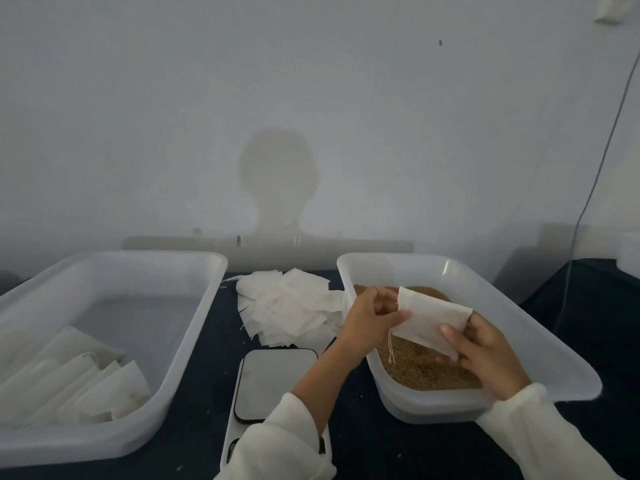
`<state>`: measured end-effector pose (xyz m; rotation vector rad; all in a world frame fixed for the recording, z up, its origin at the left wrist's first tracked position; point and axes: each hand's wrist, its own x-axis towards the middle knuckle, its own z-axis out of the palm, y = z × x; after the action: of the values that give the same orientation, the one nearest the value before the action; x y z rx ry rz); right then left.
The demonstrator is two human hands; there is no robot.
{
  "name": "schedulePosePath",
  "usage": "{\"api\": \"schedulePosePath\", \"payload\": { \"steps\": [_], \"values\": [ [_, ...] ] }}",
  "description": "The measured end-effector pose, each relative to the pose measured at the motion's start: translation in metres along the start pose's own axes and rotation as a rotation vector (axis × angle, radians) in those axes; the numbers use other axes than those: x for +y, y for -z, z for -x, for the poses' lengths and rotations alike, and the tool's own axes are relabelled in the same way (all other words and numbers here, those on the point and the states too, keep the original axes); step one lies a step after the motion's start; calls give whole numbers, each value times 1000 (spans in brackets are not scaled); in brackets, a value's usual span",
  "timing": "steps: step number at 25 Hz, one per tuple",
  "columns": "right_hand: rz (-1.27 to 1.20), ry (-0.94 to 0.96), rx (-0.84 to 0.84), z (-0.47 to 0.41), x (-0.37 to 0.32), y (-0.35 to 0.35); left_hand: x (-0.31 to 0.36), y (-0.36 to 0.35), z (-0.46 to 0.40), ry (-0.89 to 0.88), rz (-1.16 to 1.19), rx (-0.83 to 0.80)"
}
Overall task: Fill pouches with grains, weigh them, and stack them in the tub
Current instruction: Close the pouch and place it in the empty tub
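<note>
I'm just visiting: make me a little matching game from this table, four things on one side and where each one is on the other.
Things:
1. grains
2. filled pouches
3. scale
4. empty pouch

Places:
A. between the two tubs
B. held in both hands
C. in the right tub
D. in the left tub

Pairs: 1-C, 2-D, 3-A, 4-B

- The left hand (372, 315) reached forward from a white sleeve, its fingers curled and pinching the near-left edge of a white pouch (433, 318).
- The right hand (485, 355), also white-sleeved, gripped the pouch's opposite lower-right corner, thumb on top, fingers underneath.
</note>
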<state>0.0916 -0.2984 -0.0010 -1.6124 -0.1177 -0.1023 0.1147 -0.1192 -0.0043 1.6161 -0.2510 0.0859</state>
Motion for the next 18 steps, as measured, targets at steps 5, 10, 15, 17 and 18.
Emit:
{"api": "schedulePosePath", "payload": {
  "steps": [5,10,15,17,18],
  "values": [
    [265,104,77,1,9,11,-9,-9,-5,-4,-182,-52],
    [362,146,116,0,7,10,-8,-9,-4,-18,-217,-53],
    [362,152,98,0,5,9,-10,-10,-4,-39,-235,-53],
    [241,92,54,1,3,10,-7,-10,-6,-86,-243,-42],
    [170,52,20,1,1,11,-4,-9,-8,-124,-247,-44]
  ]
}}
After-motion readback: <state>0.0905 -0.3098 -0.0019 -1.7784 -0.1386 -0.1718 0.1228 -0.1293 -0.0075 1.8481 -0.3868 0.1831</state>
